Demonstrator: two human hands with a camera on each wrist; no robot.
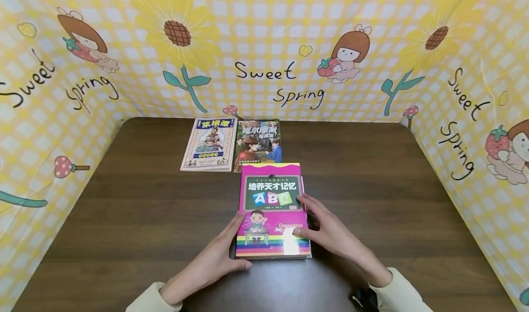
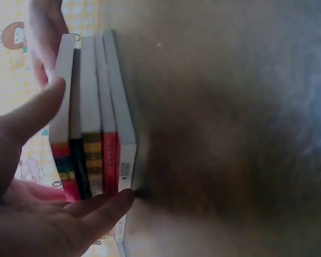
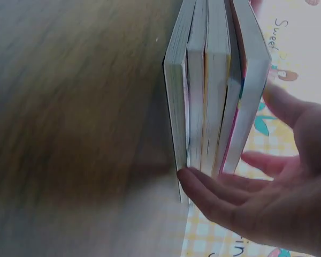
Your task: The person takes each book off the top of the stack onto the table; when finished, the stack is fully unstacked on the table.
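Note:
A pink book (image 1: 270, 220) with "ABC" on its cover lies flat on top of a stack of several books. Their coloured spines (image 2: 111, 160) face my left hand (image 1: 216, 254); the pale page edges (image 3: 216, 101) face my right hand (image 1: 336, 234). Along the spine side, my left fingers rest extended, and the thumb is by the near edge. On the opposite side my right fingers touch the page edges, slightly bent, with the thumb over the pink cover. Both hands press lightly from the sides; the stack sits on the table.
Two more books lie side by side at the back of the brown table (image 1: 136, 202): a pale one (image 1: 211, 144) and a darker illustrated one (image 1: 259, 142), close behind the stack. A yellow checked cloth (image 1: 264, 36) walls the back and sides. Something black (image 1: 363, 299) is at my right wrist.

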